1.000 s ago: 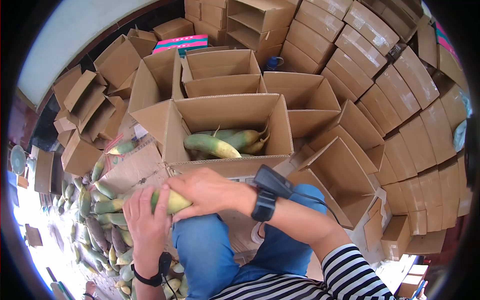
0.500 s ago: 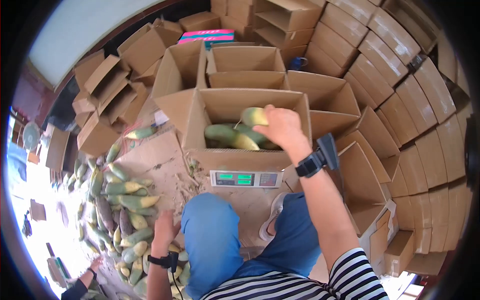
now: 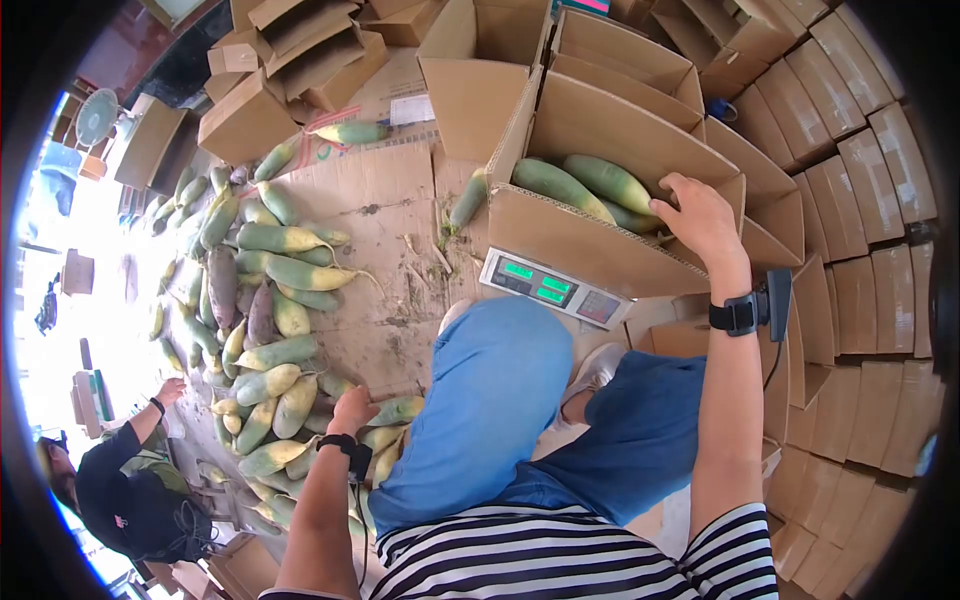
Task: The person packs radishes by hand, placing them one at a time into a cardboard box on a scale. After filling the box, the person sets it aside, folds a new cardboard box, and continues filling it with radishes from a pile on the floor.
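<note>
Several green radishes with pale yellow ends, one of them a large radish (image 3: 607, 182), lie in an open cardboard box (image 3: 590, 248). Inside the box's right end is my right hand (image 3: 703, 222), its thumb and fingers apart beside the pale tip of that radish. Low on the left, my left hand (image 3: 353, 408) is down at the edge of a radish pile (image 3: 270, 385), close to a green radish (image 3: 398, 410). Its fingers are largely hidden beneath the back of the hand. Both wrists wear black straps with small devices.
A digital scale (image 3: 553, 287) with lit green figures sits at the box's near side. One loose radish (image 3: 467, 203) lies left of the box. Stacked cartons (image 3: 860, 190) line the right side, and open boxes (image 3: 300, 60) lie behind. At lower left is another person (image 3: 140, 490), one arm toward the pile.
The radish in my right hand is now down in the box and the fingers have loosened. My view has swung left, showing more of the pile and the other person.
</note>
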The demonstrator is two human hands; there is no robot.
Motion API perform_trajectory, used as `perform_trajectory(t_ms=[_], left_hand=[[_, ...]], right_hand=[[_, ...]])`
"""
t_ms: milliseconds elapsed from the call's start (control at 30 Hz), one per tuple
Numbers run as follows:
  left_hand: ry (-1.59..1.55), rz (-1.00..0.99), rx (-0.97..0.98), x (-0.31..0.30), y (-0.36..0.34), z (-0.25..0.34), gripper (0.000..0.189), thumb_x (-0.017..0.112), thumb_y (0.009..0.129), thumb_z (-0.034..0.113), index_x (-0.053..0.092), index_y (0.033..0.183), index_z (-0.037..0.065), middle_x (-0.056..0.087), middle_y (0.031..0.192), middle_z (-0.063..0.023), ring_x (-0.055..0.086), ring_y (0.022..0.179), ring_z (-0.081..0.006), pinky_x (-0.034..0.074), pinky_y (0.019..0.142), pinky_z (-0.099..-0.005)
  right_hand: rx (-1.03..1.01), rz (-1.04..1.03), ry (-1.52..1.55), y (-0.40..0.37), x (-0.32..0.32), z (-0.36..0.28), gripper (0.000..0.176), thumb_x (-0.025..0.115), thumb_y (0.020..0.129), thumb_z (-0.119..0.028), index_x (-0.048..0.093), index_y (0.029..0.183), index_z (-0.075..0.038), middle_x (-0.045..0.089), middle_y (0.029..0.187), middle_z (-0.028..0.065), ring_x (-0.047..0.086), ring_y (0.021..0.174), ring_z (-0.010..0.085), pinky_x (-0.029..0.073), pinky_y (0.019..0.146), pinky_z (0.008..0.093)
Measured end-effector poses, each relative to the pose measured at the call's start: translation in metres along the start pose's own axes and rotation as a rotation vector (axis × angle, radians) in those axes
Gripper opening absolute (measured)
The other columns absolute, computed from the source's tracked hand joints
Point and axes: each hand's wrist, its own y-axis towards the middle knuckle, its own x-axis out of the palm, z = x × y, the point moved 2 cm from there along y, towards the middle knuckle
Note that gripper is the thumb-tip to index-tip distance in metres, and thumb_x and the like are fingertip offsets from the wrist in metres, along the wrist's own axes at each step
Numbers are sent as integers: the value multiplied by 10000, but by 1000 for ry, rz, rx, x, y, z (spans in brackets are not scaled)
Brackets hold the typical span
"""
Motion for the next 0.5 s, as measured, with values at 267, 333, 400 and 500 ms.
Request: perform_trajectory(t_ms=[267,333,400,500], left_hand=[[336,130,242,72,17,23,481,736,745,234,562,1172,100,598,1162,-128,577,1126,-332,481,905,-492],[385,129,245,81,25,30,435,705,771,203,560,1167,98,602,1156,-123,579,1128,-323,475,909,-493],[344,138,153,86,37,26,385,661,788,151,559,1155,94,609,1139,-119,586,1125,-312,464,914,-491],[439,74,183,70,27,35,400,677,771,160,561,1148,97,608,1138,-123,593,1115,-311,460,913,-495]], right_hand=[[-148,-12,69,-7,12,-15,308,638,880,-295,634,1080,-62,673,988,163,632,933,351,495,809,444],[-112,-79,63,-7,9,-19,308,631,885,-292,635,1079,-53,673,1016,163,627,965,354,492,835,444],[-73,-97,66,-4,8,-20,310,628,887,-292,635,1080,-49,672,1020,163,626,971,356,491,839,446],[-81,-69,60,-3,10,-23,317,628,887,-294,634,1078,-42,670,1022,166,624,980,358,494,843,446]])
